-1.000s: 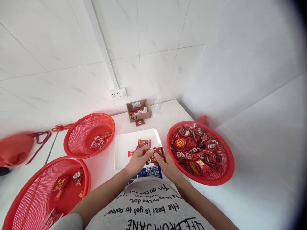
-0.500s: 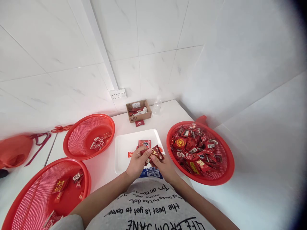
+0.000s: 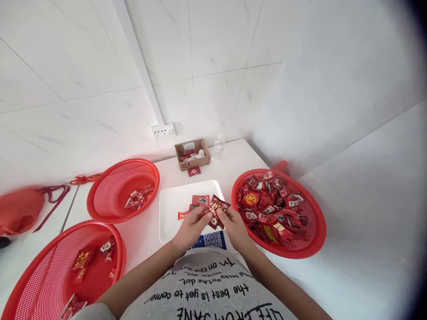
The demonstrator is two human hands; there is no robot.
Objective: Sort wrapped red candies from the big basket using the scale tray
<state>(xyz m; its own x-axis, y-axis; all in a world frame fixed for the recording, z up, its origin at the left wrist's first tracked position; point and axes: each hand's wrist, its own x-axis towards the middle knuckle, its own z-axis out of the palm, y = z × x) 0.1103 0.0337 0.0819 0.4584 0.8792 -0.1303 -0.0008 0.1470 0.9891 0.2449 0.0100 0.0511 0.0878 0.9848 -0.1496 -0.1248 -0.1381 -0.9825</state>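
Observation:
Both my left hand [image 3: 192, 227] and my right hand [image 3: 233, 226] are closed on red wrapped snack packets [image 3: 218, 206] with gold print, thumbs on top. They are held over the front right of a white tray [image 3: 168, 200], whose keypad panel [image 3: 211, 240] in blue and white shows between my wrists. Behind my fingers, a red packet with dark lettering [image 3: 200, 200] lies on the tray. A small orange-red stick packet [image 3: 182, 215] lies beside my left fingers. How many packets my hands hold is hidden.
At right stands a red mesh basket [image 3: 318, 235] heaped with red packets. Two more red baskets, a far one [image 3: 100, 195] and a near one [image 3: 36, 271], hold a few packets at left. A cardboard box [image 3: 196, 163], a clear bottle [image 3: 218, 149] and a loose packet [image 3: 194, 171] are at the back.
The packets in my hands have turned, and more of the gold-printed one shows now. My right hand has shifted slightly up and right; more of the keypad is visible.

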